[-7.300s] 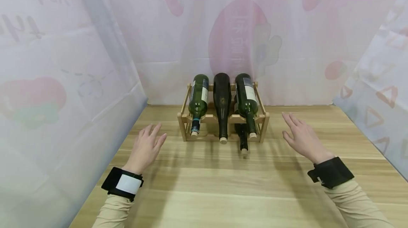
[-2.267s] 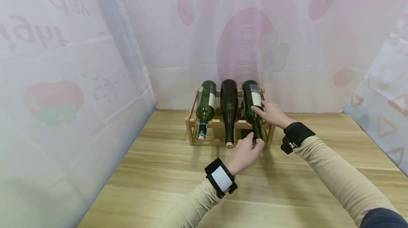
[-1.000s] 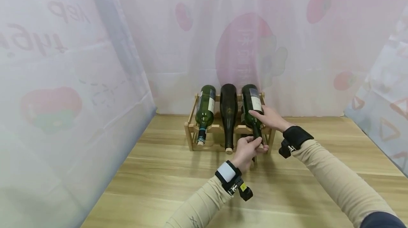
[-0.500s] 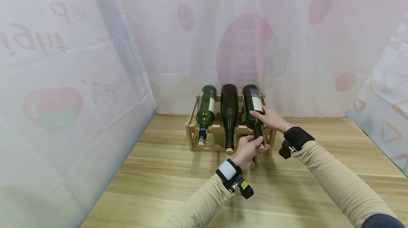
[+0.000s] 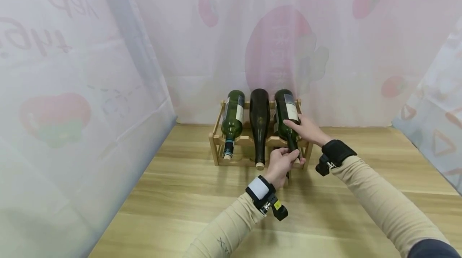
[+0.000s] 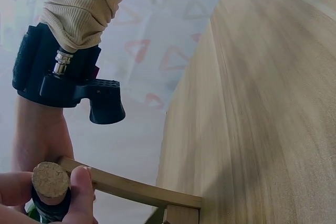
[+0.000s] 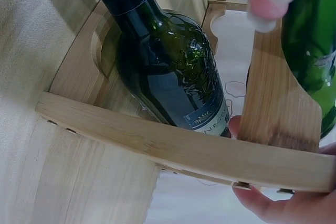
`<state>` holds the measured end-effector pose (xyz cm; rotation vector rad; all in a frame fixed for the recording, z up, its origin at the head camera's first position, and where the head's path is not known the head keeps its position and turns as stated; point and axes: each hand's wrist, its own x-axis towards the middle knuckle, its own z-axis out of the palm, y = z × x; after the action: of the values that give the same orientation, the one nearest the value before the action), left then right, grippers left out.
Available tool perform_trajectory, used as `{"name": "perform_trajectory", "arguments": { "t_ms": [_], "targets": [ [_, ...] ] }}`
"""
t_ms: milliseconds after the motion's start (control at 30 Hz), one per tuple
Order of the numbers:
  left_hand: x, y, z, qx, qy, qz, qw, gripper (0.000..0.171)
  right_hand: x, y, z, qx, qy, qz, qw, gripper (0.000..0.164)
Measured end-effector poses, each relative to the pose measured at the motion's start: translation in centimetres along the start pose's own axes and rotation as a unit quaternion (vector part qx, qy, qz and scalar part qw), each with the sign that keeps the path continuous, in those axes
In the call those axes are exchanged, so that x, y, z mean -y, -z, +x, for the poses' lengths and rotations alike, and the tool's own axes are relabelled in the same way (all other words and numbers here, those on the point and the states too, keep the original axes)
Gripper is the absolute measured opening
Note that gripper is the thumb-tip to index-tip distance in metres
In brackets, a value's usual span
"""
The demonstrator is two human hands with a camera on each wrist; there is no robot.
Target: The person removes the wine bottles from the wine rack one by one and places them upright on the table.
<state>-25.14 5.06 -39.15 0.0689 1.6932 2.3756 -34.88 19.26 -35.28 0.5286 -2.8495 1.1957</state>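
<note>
The right-hand green wine bottle lies neck-forward on the wooden wine rack's upper tier. My left hand pinches its neck just behind the cork, thumb and finger on either side. My right hand holds the same bottle around its shoulder, thumb across the top. In the right wrist view, fingers of that hand reach around the rack's side rail. Beneath, on the lower tier, lies another dark wine bottle, mostly hidden by my left hand in the head view.
Left of the held bottle, a dark bottle and a green labelled bottle lie on the upper tier. The rack stands on a wood-grain table near the back curtain. Another curtain borders the left side.
Both hands were apart over the table, beside the rack. The right hand then reached the right-hand bottle, and the left came to its neck. Over the last second the hands hardly move.
</note>
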Motion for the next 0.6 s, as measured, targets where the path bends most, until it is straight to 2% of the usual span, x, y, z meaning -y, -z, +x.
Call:
{"name": "perform_trajectory", "arguments": {
  "t_ms": [400,600],
  "targets": [
    [-0.3,-0.5,-0.5,-0.013,-0.014,-0.015,0.9997,0.026,1.1,1.0,-0.4,-0.014,-0.010,0.002,1.000,0.049],
    [-0.2,-0.7,-0.7,-0.019,-0.014,-0.027,0.9994,0.024,1.3,1.1,-0.5,-0.023,-0.027,0.017,0.999,0.049]
  ]
}}
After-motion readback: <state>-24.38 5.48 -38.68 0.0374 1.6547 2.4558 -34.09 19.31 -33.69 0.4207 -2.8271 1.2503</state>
